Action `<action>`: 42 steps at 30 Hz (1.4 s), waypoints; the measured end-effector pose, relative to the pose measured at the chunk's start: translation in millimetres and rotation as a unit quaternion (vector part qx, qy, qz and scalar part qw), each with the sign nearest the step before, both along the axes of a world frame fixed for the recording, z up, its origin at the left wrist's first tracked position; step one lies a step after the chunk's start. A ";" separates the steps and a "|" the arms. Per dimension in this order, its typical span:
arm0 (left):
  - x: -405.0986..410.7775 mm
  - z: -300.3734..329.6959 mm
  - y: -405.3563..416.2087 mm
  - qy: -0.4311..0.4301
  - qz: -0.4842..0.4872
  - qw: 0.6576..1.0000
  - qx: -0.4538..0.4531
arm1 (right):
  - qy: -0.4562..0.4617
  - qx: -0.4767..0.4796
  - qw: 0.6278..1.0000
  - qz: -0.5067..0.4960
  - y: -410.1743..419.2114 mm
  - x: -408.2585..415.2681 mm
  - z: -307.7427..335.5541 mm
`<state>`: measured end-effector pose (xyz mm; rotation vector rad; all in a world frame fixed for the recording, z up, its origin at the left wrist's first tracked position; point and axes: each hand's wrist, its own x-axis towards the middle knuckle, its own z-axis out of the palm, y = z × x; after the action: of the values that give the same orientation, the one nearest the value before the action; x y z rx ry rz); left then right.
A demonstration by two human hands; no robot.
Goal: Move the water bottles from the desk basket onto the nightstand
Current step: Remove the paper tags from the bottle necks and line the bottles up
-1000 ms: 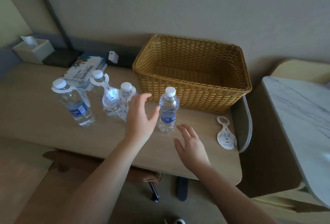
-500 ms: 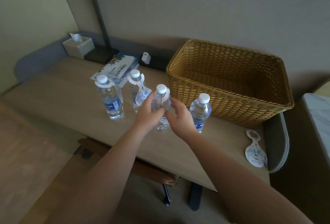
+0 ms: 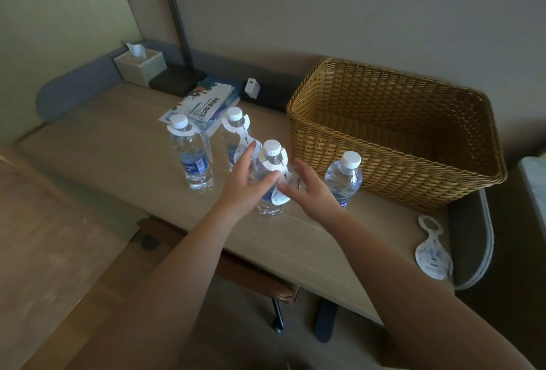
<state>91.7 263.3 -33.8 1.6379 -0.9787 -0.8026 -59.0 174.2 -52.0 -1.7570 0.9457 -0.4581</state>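
Several clear water bottles with white caps stand on the beige desk [image 3: 103, 145], left of the wicker basket [image 3: 339, 160], which holds nothing. The middle bottle [image 3: 271, 160] carries a white paper neck tag. My left hand [image 3: 243, 185] cups its left side, thumb across the front and fingers loosely extended. My right hand [image 3: 311, 189] is spread on its right, thumb touching the hanging tag. One tagged bottle [image 3: 192, 160] stands further left, another [image 3: 235, 130] behind, and an untagged one [image 3: 344, 180] beside the basket.
A loose paper tag [image 3: 432, 251] lies near the desk's right end. At the back are a tissue box [image 3: 140, 67], a lamp base [image 3: 177, 80], booklets [image 3: 204, 104] and a white charger [image 3: 252, 87]. A marble top [image 3: 536, 174] shows at the right edge. A chair [image 3: 236, 269] sits under the desk.
Both hands moved left from the untagged bottle to the middle tagged one, closed round it, and now their fingers have loosened and spread. The view has shifted left.
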 end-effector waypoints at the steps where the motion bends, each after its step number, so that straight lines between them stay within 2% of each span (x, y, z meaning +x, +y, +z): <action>1: 2.3 1.9 -2.7 0.015 -0.020 1.000 0.006 | 0.005 0.019 1.000 -0.007 3.2 -1.0 -3.7; 4: 7.6 0.0 -6.2 0.013 -0.055 0.998 0.022 | -0.004 0.058 0.996 -0.062 8.5 -1.1 -11.2; 7: 10.3 -6.0 -4.4 0.021 -0.073 0.997 0.028 | -0.017 0.041 0.993 -0.108 8.6 -4.7 -8.4; 12: 10.4 -8.3 -0.6 -0.003 -0.087 0.996 0.019 | -0.097 0.043 0.988 -0.116 10.9 -23.8 16.9; 15: 10.2 -9.8 0.3 -0.002 -0.093 0.996 0.013 | -0.113 -0.005 0.988 -0.103 10.9 -25.1 40.3; 19: 6.8 -12.5 -1.0 -0.030 -0.070 0.997 0.021 | -0.117 -0.043 0.987 -0.103 9.2 -18.6 65.7; 25: -9.0 -18.4 -9.9 -0.084 -0.012 0.996 -0.014 | -0.147 -0.043 0.981 -0.117 9.2 -15.3 86.0; 30: -13.4 -24.5 -14.5 -0.092 0.007 0.996 -0.009 | -0.218 -0.019 0.957 -0.192 7.9 -65.8 87.2; 33: -15.2 -27.5 -16.5 -0.097 0.027 0.995 -0.016 | -0.260 0.024 0.926 -0.273 6.1 -114.6 74.8; 38: -21.2 -31.7 -18.8 -0.131 0.064 0.989 -0.025 | -0.203 0.048 0.882 -0.422 1.5 -179.6 27.4; 42: -23.1 -33.6 -20.1 -0.144 0.073 0.987 -0.017 | -0.137 0.085 0.860 -0.484 -4.9 -201.9 -15.6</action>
<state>68.7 243.2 -67.4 1.8058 -1.0490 -0.4560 -260.9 169.3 -67.6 -0.9046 1.5648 -1.1820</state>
